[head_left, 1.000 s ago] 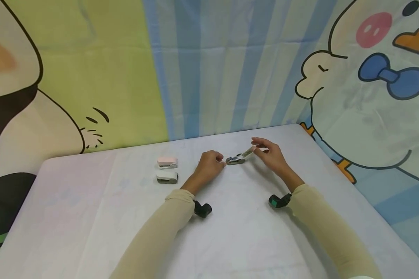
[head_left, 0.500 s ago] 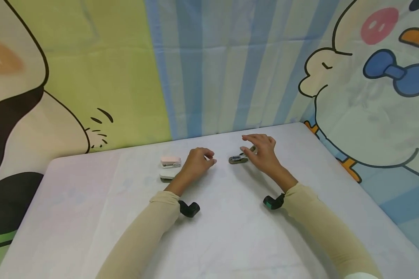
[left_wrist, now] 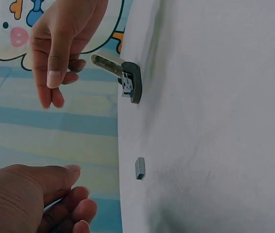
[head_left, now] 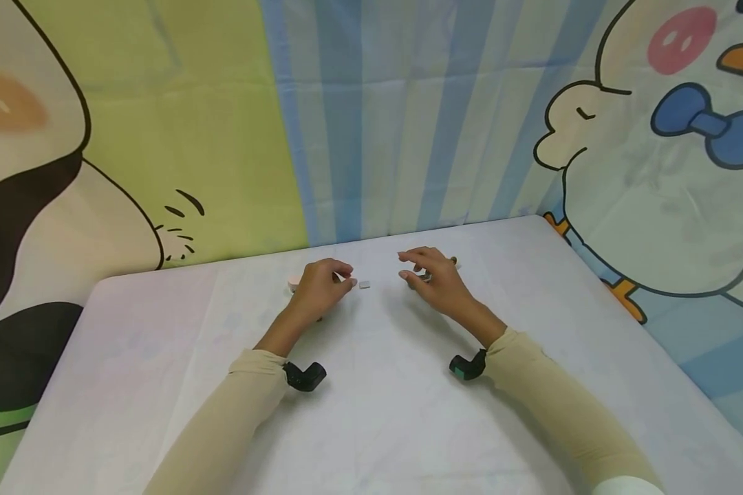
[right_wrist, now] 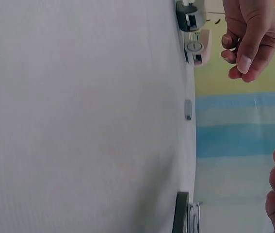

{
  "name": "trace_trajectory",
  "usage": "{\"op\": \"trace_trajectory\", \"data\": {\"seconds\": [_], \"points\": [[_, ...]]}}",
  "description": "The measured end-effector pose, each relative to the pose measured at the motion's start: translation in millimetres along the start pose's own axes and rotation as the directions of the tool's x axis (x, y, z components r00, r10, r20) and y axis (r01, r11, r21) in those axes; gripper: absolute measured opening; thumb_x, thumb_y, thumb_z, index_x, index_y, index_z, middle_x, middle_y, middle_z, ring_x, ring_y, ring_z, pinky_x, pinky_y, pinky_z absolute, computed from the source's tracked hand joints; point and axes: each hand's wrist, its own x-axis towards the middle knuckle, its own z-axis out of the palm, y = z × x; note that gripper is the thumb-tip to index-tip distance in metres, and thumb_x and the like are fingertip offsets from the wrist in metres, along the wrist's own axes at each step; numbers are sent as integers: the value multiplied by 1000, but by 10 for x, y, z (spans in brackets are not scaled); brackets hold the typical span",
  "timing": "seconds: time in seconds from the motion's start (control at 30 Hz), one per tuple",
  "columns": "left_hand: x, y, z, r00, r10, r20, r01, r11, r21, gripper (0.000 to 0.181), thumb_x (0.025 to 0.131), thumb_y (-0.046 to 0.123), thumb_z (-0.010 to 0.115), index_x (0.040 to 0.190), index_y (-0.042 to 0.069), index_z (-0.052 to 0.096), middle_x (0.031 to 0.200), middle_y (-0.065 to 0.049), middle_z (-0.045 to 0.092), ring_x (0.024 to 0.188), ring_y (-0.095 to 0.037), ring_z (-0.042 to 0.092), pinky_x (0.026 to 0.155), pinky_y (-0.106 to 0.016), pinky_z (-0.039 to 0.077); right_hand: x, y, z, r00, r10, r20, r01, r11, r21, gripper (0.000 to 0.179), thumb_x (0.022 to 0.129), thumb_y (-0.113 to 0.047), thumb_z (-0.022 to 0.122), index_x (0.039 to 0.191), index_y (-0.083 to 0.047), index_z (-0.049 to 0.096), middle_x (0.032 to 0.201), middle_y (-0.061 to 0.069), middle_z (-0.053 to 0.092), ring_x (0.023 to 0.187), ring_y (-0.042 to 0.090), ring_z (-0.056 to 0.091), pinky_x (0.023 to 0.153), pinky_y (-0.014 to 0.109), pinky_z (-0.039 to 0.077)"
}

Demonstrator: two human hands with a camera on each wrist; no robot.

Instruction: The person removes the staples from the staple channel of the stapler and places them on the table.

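An opened stapler [left_wrist: 132, 82] with a dark base, bare metal inner parts and a raised top arm stands on the table; in the head view my right hand [head_left: 436, 277] covers most of it. That hand hovers with fingers apart and bent, holding nothing. My left hand [head_left: 319, 286] is raised to the left, thumb and fingers loosely bent, with nothing seen between them. Between the hands a small grey metal block [head_left: 364, 284], like a short stack of staples, lies on the table. It shows too as a grey block [left_wrist: 140, 168] in the left wrist view.
A pink stapler [right_wrist: 203, 47] and a white stapler with a dark base [right_wrist: 190, 15] stand side by side at the left, mostly hidden behind my left hand in the head view. A white cloth covers the table [head_left: 371, 412]; a printed curtain [head_left: 384, 137] rises behind it.
My right hand has released the stapler's raised arm and shifted left in front of the stapler. My left hand has drawn away leftward, and the small grey block now shows.
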Motion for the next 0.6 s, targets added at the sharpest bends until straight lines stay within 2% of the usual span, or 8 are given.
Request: {"op": "trace_trajectory", "data": {"seconds": [0.2,0.37,0.6], "points": [[-148,-86,-197,1000,-5,-27,5,1000,21,23,90,16,71,109,2,71,99,-7,69,86,-21,59,68,-35,49,-6,-76,147,995,84,60,-91,988,125,30,88,-10,73,117,-3,69,110,7,67,81,15,57,66,31,48],[-315,-236,-386,997,-19,-75,19,1000,2,26,89,15,72,111,2,71,99,-7,70,90,-22,60,70,-36,49,-3,-105,285,987,96,132,-119,977,179,27,90,-11,71,115,-3,70,105,10,68,80,14,57,67,29,48],[-453,-460,-536,992,28,-119,-29,1000,-6,24,89,6,68,110,-5,69,96,-12,69,87,-24,62,76,-40,51,26,-150,387,981,104,164,-137,970,201,26,90,-11,71,114,-3,70,103,9,68,80,14,57,69,28,49]]}}
